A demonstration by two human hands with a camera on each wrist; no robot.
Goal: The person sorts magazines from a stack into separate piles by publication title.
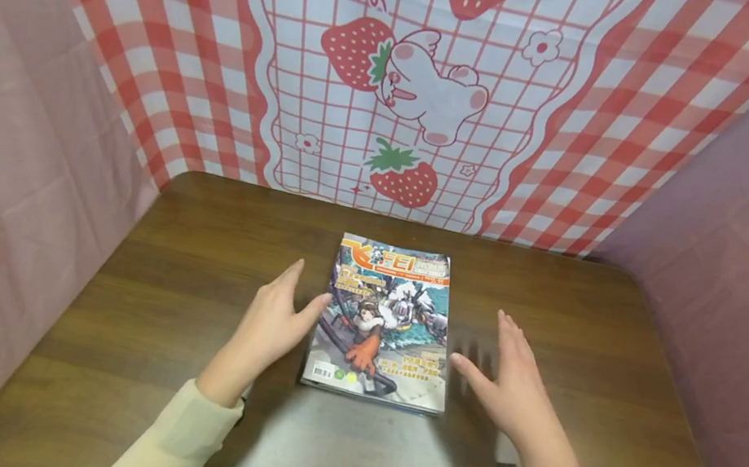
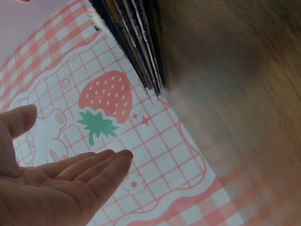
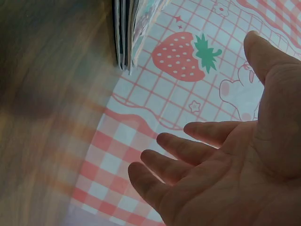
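A small stack of magazines lies on the wooden table, and the top magazine has a colourful comic-style cover with an orange title. Layered edges of several magazines show in the left wrist view, and again as stacked edges in the right wrist view. My left hand is just left of the stack, thumb close to its edge; whether it touches I cannot tell. On the other side, my right hand hovers a little apart, palm facing the stack. Both hands have extended fingers and hold nothing.
A wooden table spreads under the stack. Behind it hangs a red-and-white checked cloth with strawberries. Pink curtains close off the left side, and a similar curtain the right.
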